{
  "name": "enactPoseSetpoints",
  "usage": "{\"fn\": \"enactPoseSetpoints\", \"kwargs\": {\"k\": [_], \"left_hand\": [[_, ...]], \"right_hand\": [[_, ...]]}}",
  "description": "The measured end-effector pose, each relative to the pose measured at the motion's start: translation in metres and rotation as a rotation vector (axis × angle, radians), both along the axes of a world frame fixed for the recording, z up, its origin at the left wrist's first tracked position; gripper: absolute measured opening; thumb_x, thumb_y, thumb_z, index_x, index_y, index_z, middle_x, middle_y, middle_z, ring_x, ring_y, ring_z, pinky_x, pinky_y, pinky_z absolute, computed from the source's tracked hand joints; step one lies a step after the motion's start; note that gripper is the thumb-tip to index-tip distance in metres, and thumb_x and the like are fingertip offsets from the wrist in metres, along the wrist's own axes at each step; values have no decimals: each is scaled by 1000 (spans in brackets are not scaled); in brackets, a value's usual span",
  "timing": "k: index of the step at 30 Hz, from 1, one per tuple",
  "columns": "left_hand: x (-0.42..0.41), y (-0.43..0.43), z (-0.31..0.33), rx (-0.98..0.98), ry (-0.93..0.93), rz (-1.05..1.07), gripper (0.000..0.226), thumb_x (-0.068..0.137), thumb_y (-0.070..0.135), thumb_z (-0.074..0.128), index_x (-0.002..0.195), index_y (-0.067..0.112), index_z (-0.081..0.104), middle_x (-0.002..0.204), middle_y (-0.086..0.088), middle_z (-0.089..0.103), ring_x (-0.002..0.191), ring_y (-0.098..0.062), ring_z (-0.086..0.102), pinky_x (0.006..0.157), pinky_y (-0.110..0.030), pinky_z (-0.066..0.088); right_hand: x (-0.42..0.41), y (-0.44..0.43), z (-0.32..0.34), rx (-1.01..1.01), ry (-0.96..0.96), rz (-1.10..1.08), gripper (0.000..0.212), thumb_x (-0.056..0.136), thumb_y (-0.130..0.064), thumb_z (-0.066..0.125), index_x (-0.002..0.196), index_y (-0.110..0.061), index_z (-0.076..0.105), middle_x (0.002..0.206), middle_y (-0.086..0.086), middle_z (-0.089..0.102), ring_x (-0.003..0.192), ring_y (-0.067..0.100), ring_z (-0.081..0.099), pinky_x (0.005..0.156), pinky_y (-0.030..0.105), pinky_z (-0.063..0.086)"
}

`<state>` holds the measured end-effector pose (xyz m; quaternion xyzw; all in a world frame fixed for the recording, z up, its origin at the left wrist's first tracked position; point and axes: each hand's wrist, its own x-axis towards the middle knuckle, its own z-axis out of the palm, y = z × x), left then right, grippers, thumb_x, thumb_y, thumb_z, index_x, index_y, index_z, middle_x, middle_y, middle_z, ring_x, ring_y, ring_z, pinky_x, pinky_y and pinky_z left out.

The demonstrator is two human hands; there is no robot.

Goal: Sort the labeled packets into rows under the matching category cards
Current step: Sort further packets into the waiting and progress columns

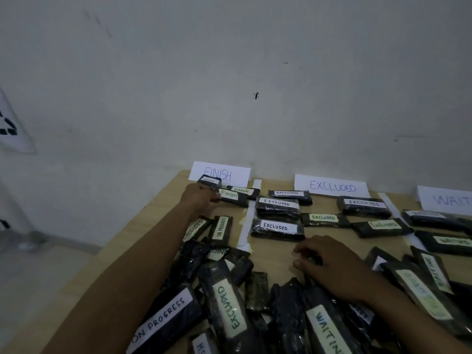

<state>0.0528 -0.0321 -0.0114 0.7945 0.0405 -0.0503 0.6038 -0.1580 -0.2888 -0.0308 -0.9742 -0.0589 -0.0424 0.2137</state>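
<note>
Directly below the FINISH card (219,172), the left hand (200,198) pinches a FINISH packet (210,180) lying crosswise; the right hand (332,264), nearer the unsorted pile (229,302), curls round a dark packet (313,260)

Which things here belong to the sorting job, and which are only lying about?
Job: FINISH card, EXCLUDED card, WAITING card, unsorted packet pile, FINISH packet in left hand.
Lying about: printed sheet on left wall, dark wall mark.

A wooden table (270,254) carries black labeled packets (277,227), category cards (332,186) and white paper strips (249,221).
</note>
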Motion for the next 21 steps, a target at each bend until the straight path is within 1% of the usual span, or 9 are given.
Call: {"fn": "enactPoseSetpoints", "kwargs": {"k": [2,4,8,11,12,15,16,19,21], "left_hand": [[12,0,-10,23,44,-17,16,66,12,80,78,8,70,84,-11,74,82,-29,71,76,-42,58],[19,3,-18,22,87,-19,27,59,13,78,83,3,68,81,-15,73,77,-31,71,77,-50,58],[-5,0,2,-45,133,-5,25,70,-1,65,94,-7,63,78,-18,69,57,-28,65,52,-31,53],[-9,0,5,-28,147,-18,15,77,-5,60,92,-5,62,72,-16,65,42,-20,61,38,-21,47],[-9,-1,5,-11,147,-36,13,77,-4,61,91,-4,62,74,-16,66,44,-21,62,39,-22,48],[-8,-4,3,90,131,-67,13,75,5,69,85,0,64,85,-16,70,65,-26,68,58,-31,56],[-6,-5,1,159,112,-76,16,73,8,72,85,1,65,84,-14,70,65,-24,69,60,-30,57],[-5,-5,-1,373,28,-84,16,72,17,78,84,9,71,75,-2,67,53,-10,64,48,-20,49],[-8,-3,-2,354,9,-79,16,73,19,79,82,12,67,81,-3,66,65,-13,62,56,-24,49]], "right_hand": [[1,0,0,-5,0,-2,26,90,-51,53,113,-39,54,94,-25,47,93,-5,42,79,20,39],[2,0,-1,-5,-8,-7,26,89,-50,54,112,-39,55,93,-25,47,92,-7,41,77,18,38],[2,1,-3,-5,-12,-11,26,89,-50,55,112,-38,56,92,-24,48,92,-12,39,71,12,32],[1,1,-3,-9,-2,-11,26,89,-51,53,113,-40,55,93,-25,48,93,-12,39,71,12,32],[2,1,-3,-12,-2,-11,26,89,-51,53,113,-40,55,93,-25,48,93,-12,39,71,12,32],[1,1,-3,-10,2,-11,27,89,-52,53,113,-40,54,93,-25,48,93,-13,39,71,12,32],[1,1,-3,-9,0,-10,27,89,-52,53,113,-40,54,93,-25,47,92,-13,38,71,12,32],[0,1,-2,-4,-3,-10,26,89,-51,53,112,-40,55,91,-25,47,92,-13,38,69,11,31],[0,1,-3,5,-8,-7,26,89,-51,53,112,-39,55,91,-25,47,92,-13,38,69,11,31]]}}
